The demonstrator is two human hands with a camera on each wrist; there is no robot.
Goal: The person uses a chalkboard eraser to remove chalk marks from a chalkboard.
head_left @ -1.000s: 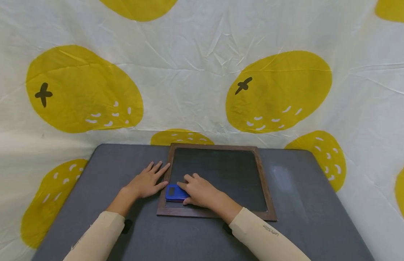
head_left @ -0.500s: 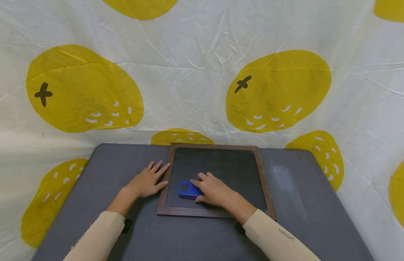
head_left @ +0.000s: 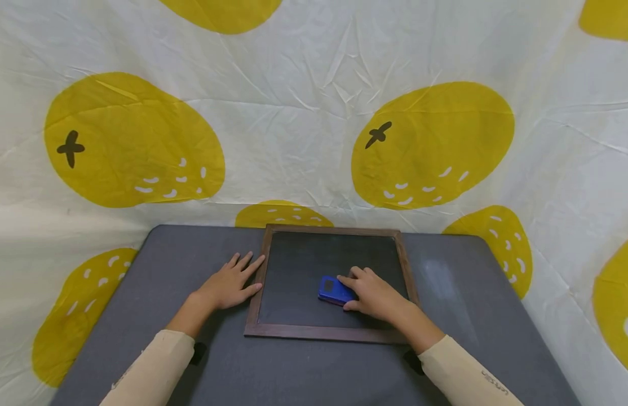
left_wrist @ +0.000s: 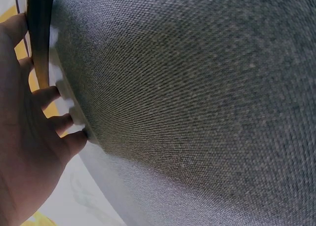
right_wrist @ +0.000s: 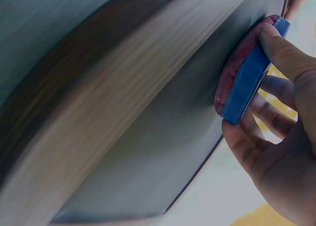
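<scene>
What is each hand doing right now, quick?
Left hand: open, flat on the table, fingertips at the chalkboard frame.
Right hand: gripping the blue eraser on the chalkboard.

A small blue plastic eraser (head_left: 332,290) with a red felt underside lies flat on a dark wood-framed chalkboard (head_left: 314,265).
</scene>
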